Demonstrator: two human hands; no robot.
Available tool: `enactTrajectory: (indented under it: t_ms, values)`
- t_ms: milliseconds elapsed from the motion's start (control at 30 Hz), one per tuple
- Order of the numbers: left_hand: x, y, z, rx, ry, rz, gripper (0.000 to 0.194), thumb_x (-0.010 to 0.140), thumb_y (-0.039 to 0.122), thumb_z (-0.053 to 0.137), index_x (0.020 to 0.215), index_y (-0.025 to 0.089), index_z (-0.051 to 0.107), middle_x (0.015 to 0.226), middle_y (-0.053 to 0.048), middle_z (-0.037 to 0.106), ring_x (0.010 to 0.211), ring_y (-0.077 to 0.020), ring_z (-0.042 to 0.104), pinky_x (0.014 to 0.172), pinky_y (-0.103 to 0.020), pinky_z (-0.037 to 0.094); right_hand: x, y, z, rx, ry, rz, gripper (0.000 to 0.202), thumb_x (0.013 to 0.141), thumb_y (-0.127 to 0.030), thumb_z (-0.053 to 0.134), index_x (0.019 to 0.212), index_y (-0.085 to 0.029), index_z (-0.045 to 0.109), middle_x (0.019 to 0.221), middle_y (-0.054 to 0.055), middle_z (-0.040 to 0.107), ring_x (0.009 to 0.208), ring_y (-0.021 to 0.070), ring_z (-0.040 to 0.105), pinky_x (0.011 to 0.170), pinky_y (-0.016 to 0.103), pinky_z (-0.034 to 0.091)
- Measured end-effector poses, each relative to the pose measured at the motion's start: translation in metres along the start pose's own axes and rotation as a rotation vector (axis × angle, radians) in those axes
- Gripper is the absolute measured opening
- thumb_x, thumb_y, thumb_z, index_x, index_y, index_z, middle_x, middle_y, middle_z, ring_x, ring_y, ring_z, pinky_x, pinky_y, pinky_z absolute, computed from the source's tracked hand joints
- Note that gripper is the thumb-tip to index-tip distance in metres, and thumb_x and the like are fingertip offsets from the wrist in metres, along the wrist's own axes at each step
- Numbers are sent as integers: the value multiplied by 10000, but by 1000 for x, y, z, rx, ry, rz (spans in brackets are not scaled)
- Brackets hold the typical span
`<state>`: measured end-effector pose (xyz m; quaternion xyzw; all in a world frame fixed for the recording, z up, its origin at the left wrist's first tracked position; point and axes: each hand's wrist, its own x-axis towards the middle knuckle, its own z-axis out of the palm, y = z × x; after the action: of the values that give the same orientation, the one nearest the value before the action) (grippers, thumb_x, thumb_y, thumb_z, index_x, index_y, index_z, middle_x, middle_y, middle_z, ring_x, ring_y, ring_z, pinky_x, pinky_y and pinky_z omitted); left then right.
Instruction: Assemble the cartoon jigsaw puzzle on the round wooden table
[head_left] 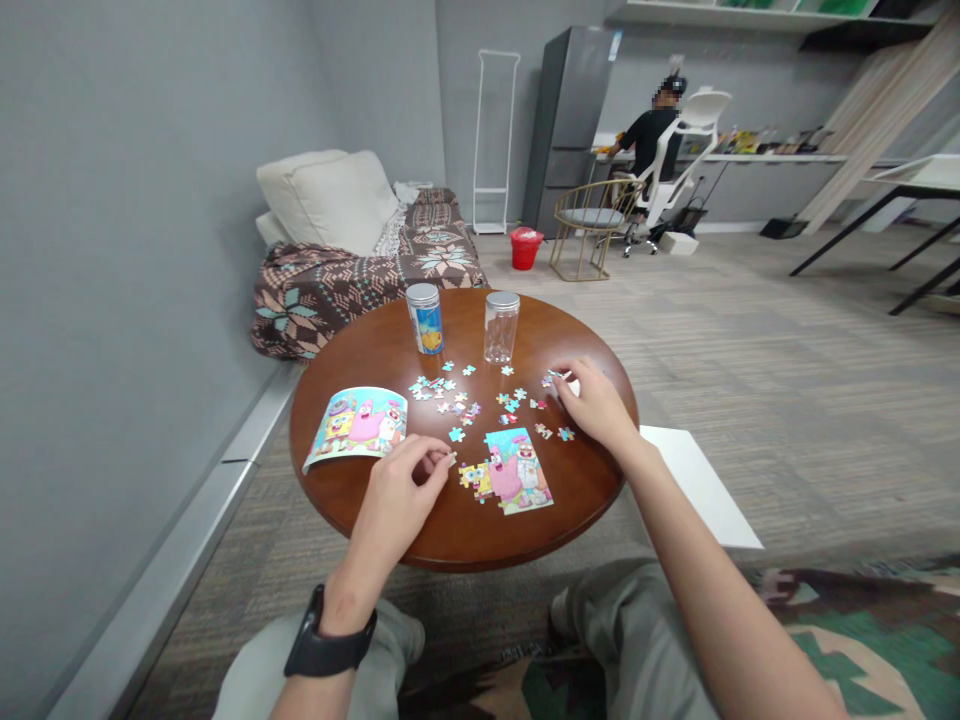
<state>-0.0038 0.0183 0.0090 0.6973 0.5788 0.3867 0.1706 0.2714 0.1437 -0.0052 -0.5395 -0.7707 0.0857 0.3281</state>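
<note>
Brown, polished wood forms one round tabletop [480,548], bearing the following: one blue-labelled jar [427,325] and one clear jar [500,332], both upright under silver lids toward the far edge; one curved picture card [364,420] at the left; and one partly joined puzzle [516,475] on the near side, straight along its right edge and irregular along its left. Loose puzzle pieces [566,434] lie scattered beyond it; they exceed a dozen, but clustering prevents an exact count. The left hand [405,480], with one black watch [330,640] at its wrist, extends forward, fingers curled; its grip is pinched on one small piece [451,459], just left of the joined section. The right hand [592,400] reaches farther across, back upward, fingers bent down at the right-hand pieces; whether its grip holds one cannot be determined.
</note>
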Motion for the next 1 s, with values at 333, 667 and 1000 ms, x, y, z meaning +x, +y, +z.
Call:
enactTrajectory:
  t_ms: [333, 667, 1000]
  values:
    - [5, -3, 11, 107, -25, -111, 145, 850, 187, 540, 734, 195, 626, 704, 10, 586, 650, -144, 534, 666, -281, 414, -13, 22, 4, -315, -230, 78, 481, 969, -330, 373, 1385, -124, 498, 1503, 183, 426, 1405, 313, 383, 1144, 490, 335]
    - [3, -7, 15, 132, 59, -82, 149, 848, 136, 541, 722, 194, 593, 762, 0, 565, 699, -153, 532, 712, -300, 438, 39, -105, 43, -146, -400, -251, 265, 916, -198, 503, 1093, -148, 694, 1113, 122, 650, 1066, 211, 619, 955, 309, 454]
    - [-2, -11, 18, 95, 90, -64, 160, 858, 72, 533, 761, 195, 562, 819, -13, 550, 747, -158, 548, 734, -315, 461, 60, -142, 80, -197, -385, -88, 223, 841, -277, 684, 966, -93, 701, 1042, 185, 684, 968, 256, 667, 863, 316, 487]
